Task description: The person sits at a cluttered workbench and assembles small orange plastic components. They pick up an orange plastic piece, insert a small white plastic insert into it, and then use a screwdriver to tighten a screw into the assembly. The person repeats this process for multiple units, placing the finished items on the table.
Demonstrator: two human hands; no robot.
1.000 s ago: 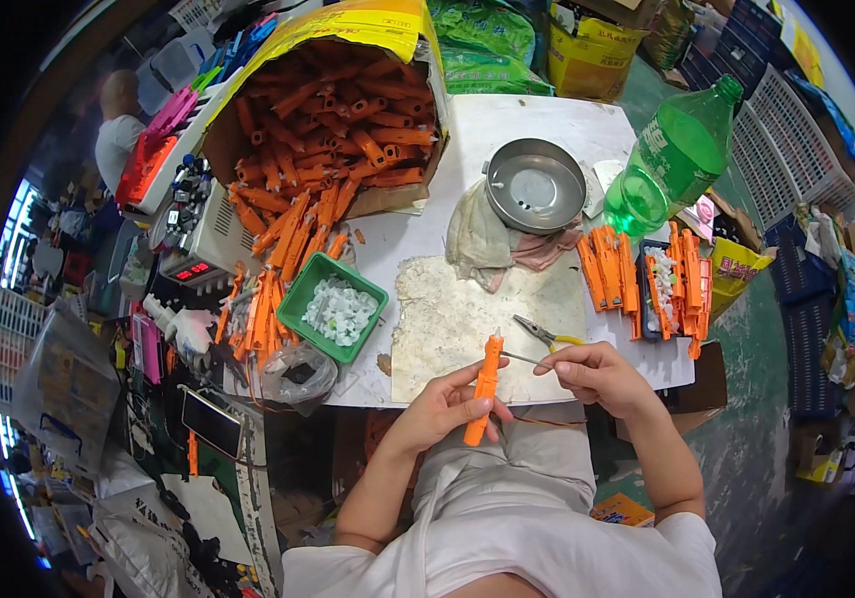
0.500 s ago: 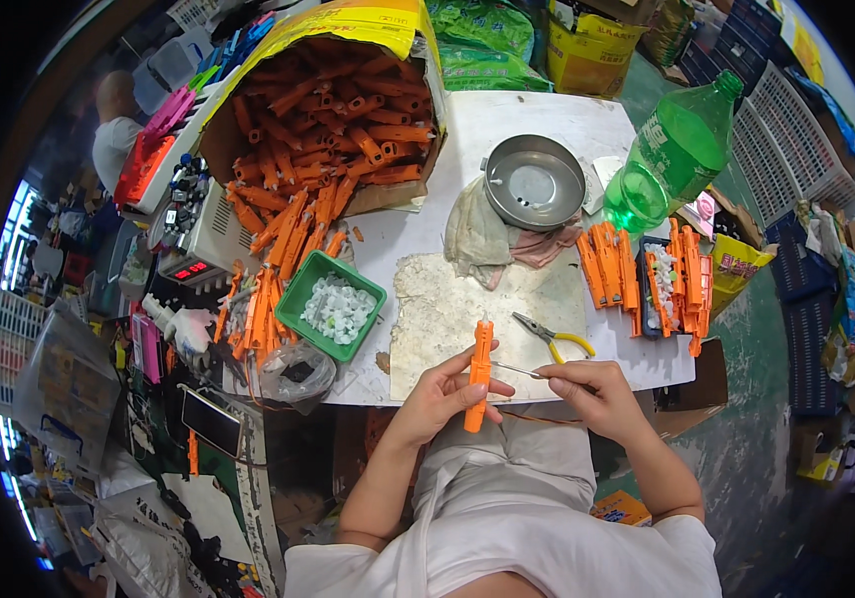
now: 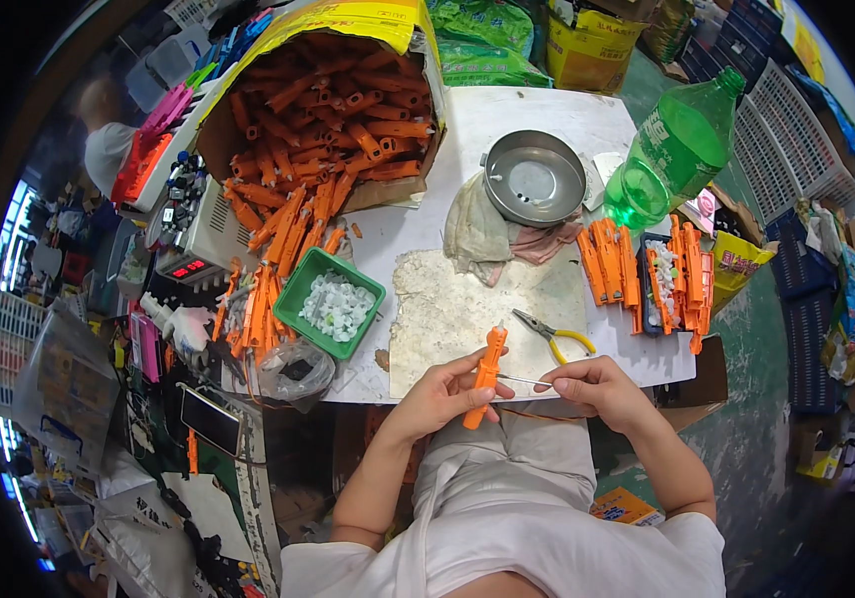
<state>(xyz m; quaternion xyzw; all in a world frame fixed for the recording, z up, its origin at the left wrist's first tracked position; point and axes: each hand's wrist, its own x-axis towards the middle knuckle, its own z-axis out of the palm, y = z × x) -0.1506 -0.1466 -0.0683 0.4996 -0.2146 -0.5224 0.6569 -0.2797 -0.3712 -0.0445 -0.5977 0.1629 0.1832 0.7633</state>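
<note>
Orange part (image 3: pixel 488 375), slender with a pale tip, held slightly tilted just above the table's near edge, over the lap. Left hand (image 3: pixel 444 398) grasps it, thumb across its lower half, fingers behind. Right hand (image 3: pixel 593 387) pinches a thin metal rod (image 3: pixel 521 379) between thumb and fingertips; its far end meets the part's right side, though whether inside it or only against it cannot be told. Judgement on handling: brace the part firmly low down, keep left fingertips out of the rod's line, bring the rod in square to the side and press lightly, since the plastic looks easy to scratch or slip off. Resting both wrists would probably help. Beyond the hands: a worn pale board (image 3: pixel 437 309) with yellow-handled pliers (image 3: pixel 556 336) lying on it, jaws pointing up and leftward. Left of the board, a green tray (image 3: pixel 309 337) of whitish translucent bits (image 3: pixel 336 309); farther off, a yellow-flapped carton (image 3: pixel 324 20) heaped with similar orange parts. Right side, more orange parts (image 3: pixel 607 265) in a row. Metal bowl (image 3: pixel 547 181) on a rumpled cloth (image 3: pixel 472 236). Writing: pale print on the green bottle (image 3: pixel 687 145), characters on the green sacks (image 3: pixel 487 42) and the yellow bag (image 3: pixel 741 267), dark print on a white sack (image 3: pixel 148 538) low left; red lit digits on a boxy instrument (image 3: pixel 191 267). None transcribed here.
</note>
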